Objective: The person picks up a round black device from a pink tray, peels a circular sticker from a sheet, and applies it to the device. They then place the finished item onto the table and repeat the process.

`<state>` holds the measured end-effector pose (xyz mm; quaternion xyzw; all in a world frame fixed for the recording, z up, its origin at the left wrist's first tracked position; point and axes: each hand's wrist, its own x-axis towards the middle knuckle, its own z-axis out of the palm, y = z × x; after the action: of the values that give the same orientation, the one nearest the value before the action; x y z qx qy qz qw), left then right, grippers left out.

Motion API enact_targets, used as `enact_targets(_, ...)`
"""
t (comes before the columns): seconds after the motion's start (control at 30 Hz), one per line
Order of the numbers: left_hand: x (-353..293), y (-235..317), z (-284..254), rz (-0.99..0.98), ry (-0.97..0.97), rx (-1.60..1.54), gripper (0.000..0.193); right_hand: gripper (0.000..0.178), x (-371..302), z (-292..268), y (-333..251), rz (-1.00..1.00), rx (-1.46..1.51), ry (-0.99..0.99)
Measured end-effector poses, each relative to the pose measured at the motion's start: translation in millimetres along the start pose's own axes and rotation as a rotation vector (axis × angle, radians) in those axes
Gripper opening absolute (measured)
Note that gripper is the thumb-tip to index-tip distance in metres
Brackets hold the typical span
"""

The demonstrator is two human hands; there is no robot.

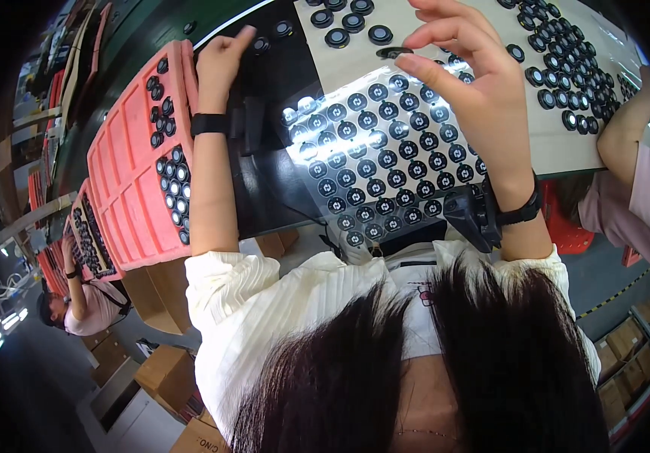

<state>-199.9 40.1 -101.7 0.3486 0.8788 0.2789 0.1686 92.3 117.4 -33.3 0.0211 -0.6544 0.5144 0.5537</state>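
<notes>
Between the thumb and fingers of my right hand (483, 83), a small black round part (394, 53) is pinched, seen tilted almost edge-on. That hand is raised over a clear sheet (314, 162) bearing rows of round black stickers with white marks. My left hand (221, 64) is above the black mat (264, 90) at the far left. Its thumb points right, while the other fingers are curled out of sight and slightly smeared. Just right of it lie a blurred black round part (262, 45) and another round part (284, 29) with a grey centre.
Pink foam trays (125, 162) at left carry several round parts. More round parts (354, 23) lie on beige board beyond the sheet, with a large group (559, 75) at far right. A person's arm (631, 124) rests at right; another person (91, 306) works at left.
</notes>
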Motion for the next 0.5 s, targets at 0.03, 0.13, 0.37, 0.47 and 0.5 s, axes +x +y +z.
enact_targets(0.03, 3.3, -0.2, 5.6, 0.001, -0.006, -0.002, 0.037, 0.015, 4.9, 1.1, -17.9, 0.229, -0.232, -0.034)
enact_targets(0.13, 0.3, 4.7, 15.8, 0.458, 0.111, 0.528, 0.049, 0.013, 2.4, -3.5, -1.3, 0.240, -0.252, -0.067)
enact_targets(0.37, -20.0, 29.0, 1.2, 0.153, -0.304, -0.548, 0.028, 0.011, -0.3, -8.5, 24.3, -0.034, 0.336, -0.140)
enact_targets(0.47, -89.5, 81.3, -10.7, 0.249, -0.199, -0.788, 0.031, 0.009, 18.2, -2.1, -17.3, 0.904, 0.171, -0.051)
enact_targets(0.5, -107.7, 91.4, -11.3, 0.283, -0.115, -0.826, 0.030, 0.009, 23.2, 0.7, -19.5, 0.908, 0.177, -0.057)
